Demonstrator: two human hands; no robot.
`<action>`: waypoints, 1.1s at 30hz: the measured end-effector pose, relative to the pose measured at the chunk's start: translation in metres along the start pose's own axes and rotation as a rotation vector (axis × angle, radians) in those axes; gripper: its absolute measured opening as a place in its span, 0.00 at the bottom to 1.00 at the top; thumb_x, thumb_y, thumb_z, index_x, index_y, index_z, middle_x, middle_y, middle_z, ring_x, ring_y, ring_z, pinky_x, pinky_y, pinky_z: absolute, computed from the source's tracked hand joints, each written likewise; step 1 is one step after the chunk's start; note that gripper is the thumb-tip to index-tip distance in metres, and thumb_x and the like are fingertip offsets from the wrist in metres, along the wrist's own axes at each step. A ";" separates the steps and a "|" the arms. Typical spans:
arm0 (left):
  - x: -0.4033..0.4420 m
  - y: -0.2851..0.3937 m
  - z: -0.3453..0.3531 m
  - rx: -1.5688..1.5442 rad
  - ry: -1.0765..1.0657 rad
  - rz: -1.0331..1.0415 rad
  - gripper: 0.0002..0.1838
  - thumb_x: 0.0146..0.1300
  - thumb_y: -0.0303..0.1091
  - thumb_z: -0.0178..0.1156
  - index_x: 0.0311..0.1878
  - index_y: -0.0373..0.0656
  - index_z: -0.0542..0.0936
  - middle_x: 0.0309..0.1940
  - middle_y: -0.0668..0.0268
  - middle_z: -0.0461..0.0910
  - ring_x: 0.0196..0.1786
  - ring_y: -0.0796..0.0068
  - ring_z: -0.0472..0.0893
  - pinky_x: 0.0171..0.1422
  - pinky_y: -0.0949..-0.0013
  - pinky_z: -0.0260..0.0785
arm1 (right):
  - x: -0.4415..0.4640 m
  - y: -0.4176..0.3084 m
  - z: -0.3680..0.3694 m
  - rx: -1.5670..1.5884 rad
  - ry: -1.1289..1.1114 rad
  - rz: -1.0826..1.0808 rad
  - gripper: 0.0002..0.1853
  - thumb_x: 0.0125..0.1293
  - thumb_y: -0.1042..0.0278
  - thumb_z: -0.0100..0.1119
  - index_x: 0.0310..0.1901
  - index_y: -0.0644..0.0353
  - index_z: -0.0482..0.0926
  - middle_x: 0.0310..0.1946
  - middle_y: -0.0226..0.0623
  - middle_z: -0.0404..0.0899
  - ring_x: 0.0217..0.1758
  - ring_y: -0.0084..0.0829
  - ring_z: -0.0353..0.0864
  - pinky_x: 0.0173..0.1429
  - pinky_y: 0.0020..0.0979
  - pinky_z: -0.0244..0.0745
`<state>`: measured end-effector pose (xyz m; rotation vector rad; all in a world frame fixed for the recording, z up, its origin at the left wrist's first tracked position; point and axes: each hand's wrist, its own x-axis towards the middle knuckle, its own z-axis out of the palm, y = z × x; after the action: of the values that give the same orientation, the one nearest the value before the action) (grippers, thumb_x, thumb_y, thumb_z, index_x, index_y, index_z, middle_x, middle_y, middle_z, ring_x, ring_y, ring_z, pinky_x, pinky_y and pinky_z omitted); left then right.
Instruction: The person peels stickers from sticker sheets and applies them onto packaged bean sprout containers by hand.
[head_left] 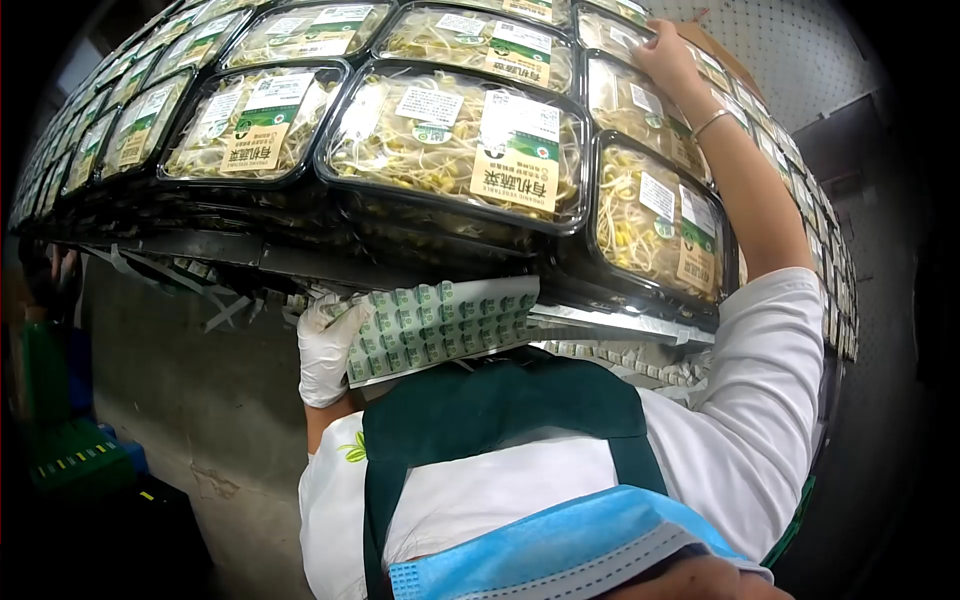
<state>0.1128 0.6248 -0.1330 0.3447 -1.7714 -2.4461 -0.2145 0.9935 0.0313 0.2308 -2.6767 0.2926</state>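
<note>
A sheet of small green round stickers (440, 325) is gripped along its left end by my left hand (335, 345), which wears a white glove. The sheet sits just below the front edge of the packed trays, in front of my apron. At the upper right, my bare right hand (665, 62) reaches over a tray of bean sprouts (612, 38), with its fingertips on or just above the film. Its fingers are bent and close together; whatever may be between them is too small to make out. Closest to me lies a large sprout tray (455, 140) with labels on its film.
Black film-covered sprout trays (255, 125) stand stacked in rows across the surface, with more along the right side. A metal edge (620, 325) runs below them. Green crates (80, 455) stand at the lower left. A dark green apron (500, 400) covers my front.
</note>
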 end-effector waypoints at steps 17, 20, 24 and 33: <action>-0.024 0.008 0.013 -0.036 0.326 -0.072 0.04 0.48 0.20 0.55 0.23 0.40 0.75 0.20 0.70 0.75 0.22 0.85 0.71 0.25 0.80 0.63 | 0.135 0.023 0.039 -0.067 -0.078 0.142 0.23 0.49 0.49 0.55 0.40 0.58 0.77 0.36 0.40 0.78 0.42 0.36 0.75 0.48 0.31 0.67; -0.030 -0.002 0.009 -0.075 0.346 -0.039 0.04 0.48 0.20 0.55 0.23 0.41 0.75 0.21 0.70 0.75 0.23 0.85 0.71 0.27 0.80 0.63 | 0.148 0.026 0.051 -0.249 -0.166 0.066 0.24 0.50 0.49 0.52 0.43 0.59 0.75 0.40 0.43 0.77 0.44 0.38 0.75 0.48 0.32 0.67; -0.037 -0.015 0.005 -0.111 0.332 0.002 0.03 0.50 0.20 0.56 0.25 0.40 0.74 0.22 0.69 0.76 0.25 0.84 0.72 0.29 0.81 0.63 | 0.152 0.036 0.055 -0.332 -0.129 0.231 0.22 0.52 0.50 0.50 0.39 0.61 0.77 0.39 0.48 0.76 0.44 0.42 0.75 0.49 0.33 0.67; -0.033 0.020 0.014 0.143 -0.124 0.115 0.11 0.52 0.18 0.48 0.40 0.33 0.72 0.38 0.61 0.75 0.41 0.75 0.73 0.48 0.74 0.63 | 0.018 -0.086 -0.103 0.263 -0.106 -0.149 0.14 0.54 0.74 0.53 0.43 0.66 0.69 0.30 0.31 0.71 0.30 0.22 0.68 0.37 0.23 0.66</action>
<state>0.1403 0.6385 -0.1063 0.1006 -1.9621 -2.3149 -0.1708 0.9329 0.1440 0.5375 -2.7008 0.6006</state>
